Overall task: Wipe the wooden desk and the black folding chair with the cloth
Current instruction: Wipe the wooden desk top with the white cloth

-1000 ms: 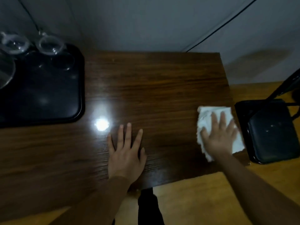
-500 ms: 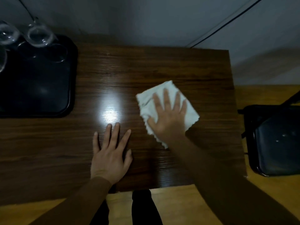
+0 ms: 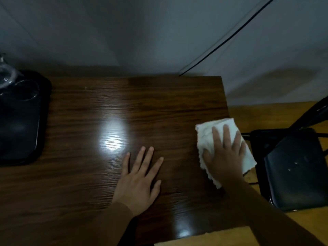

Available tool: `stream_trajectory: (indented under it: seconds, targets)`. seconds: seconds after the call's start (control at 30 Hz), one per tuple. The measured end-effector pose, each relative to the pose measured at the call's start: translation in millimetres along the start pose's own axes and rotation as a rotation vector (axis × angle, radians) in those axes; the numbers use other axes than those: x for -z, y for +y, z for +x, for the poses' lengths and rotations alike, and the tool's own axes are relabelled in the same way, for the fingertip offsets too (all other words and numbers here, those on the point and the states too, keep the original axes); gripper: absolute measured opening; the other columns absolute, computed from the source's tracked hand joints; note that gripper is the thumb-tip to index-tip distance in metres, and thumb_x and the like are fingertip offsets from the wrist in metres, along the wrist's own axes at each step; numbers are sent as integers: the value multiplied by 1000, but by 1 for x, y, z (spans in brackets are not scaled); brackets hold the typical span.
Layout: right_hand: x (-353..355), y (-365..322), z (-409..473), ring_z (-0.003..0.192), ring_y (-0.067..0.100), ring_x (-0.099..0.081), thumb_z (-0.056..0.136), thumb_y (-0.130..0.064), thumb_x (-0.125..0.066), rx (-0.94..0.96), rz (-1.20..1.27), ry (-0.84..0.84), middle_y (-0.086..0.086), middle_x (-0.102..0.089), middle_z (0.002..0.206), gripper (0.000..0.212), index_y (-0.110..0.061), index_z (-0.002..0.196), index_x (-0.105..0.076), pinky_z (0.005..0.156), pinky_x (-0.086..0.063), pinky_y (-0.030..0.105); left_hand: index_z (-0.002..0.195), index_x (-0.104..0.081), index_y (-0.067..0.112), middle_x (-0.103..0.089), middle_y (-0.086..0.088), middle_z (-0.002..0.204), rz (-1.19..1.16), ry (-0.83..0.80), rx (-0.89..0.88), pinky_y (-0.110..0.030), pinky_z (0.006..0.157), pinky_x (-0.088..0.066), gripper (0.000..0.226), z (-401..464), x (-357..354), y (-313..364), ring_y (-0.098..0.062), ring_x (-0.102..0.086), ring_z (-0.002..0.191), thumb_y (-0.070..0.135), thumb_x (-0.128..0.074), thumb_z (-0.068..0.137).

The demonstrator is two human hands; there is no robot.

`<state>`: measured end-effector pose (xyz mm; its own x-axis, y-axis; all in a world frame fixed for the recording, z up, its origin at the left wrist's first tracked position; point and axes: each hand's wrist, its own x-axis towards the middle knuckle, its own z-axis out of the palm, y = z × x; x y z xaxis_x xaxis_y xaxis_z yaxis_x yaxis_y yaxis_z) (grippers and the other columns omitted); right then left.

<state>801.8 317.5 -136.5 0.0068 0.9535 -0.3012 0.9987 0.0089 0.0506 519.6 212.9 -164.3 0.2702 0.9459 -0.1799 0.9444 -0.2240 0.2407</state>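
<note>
While I look down from the head camera, the wooden desk point(image 3: 159, 107) fills most of the view; a black folding chair point(image 3: 292, 167) stands just beside its right edge; a black tray point(image 3: 19, 139) lies at far left; my left hand point(image 3: 138, 181) rests flat, fingers straight, on the wood; my right hand point(image 3: 225, 153) presses the white cloth point(image 3: 205, 135) with spread fingers at the desk's right edge.

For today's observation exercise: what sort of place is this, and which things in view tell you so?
Probably a plain room in a home or lodging: a wooden desk against a bare wall, a black folding chair beside it, and a black tray holding glassware.
</note>
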Motion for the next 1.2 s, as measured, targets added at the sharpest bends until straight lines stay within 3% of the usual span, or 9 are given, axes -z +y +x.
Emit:
stream_trajectory:
  seconds: [0.13,0.37,0.63,0.73,0.83,0.9,1.0,1.1,1.2]
  targets:
    - [24,-17,87,154,53,-11,88,-68,-21,-121,106,69,14,-9,173,85,-29,163,-19,122,-13,69,159,-33,28,-15,-12,172,22,1,8,-69,119,-19,68,0,-10,-1,-32,-7,159,54,-43,97]
    - [47,-79,185,155,52,3,96,-67,-24,-149,139,79,10,2,174,81,-29,165,-7,122,1,71,158,-34,29,-17,-11,171,15,18,7,-69,119,-18,70,1,-10,0,-32,-10,159,53,-49,94]
    - [23,-164,112,156,50,-5,91,-71,-32,350,37,108,10,-11,174,84,-30,164,-22,123,-1,69,158,-34,29,-19,-11,171,-12,24,0,-69,119,-19,73,0,-9,-1,-32,-11,159,51,-53,91]
    - [-2,-142,59,156,48,-12,89,-66,-48,520,11,157,11,-19,173,83,-29,161,-31,122,-9,69,156,-38,29,-23,-11,170,-17,25,-1,-68,119,-19,70,1,-9,0,-31,-12,159,51,-52,91]
    - [-15,-83,23,155,48,-15,93,-72,-38,572,-86,129,11,-21,172,82,-28,162,-28,120,-15,69,154,-42,30,-27,-11,168,-35,26,-1,-67,120,-18,68,2,-8,1,-31,-13,159,51,-54,90]
    - [-7,-43,30,154,50,-15,95,-74,-23,517,-154,82,13,-17,172,82,-29,163,-24,120,-17,69,155,-40,30,-21,-10,170,-49,21,-2,-66,120,-17,70,2,-6,0,-31,-12,159,51,-53,90]
    - [17,-26,77,154,53,-13,95,-69,-24,263,-122,60,16,-18,172,80,-27,163,-24,120,-17,71,154,-40,30,-19,-10,171,-80,17,-2,-65,120,-13,68,1,-2,0,-30,-10,159,53,-51,91]
    - [34,-64,129,156,50,0,92,-69,-22,-3,39,73,9,-4,174,81,-32,164,-12,123,-4,70,151,-44,30,-20,-10,171,-181,40,-23,-63,120,-10,65,-3,4,-4,-27,-7,159,53,-53,90]
    - [38,-132,156,155,51,4,94,-69,-21,-57,87,86,8,3,175,81,-32,164,-7,122,1,70,147,-48,26,-26,-8,169,-340,109,-55,-58,123,-15,59,-11,9,-14,-25,-10,159,45,-57,92]
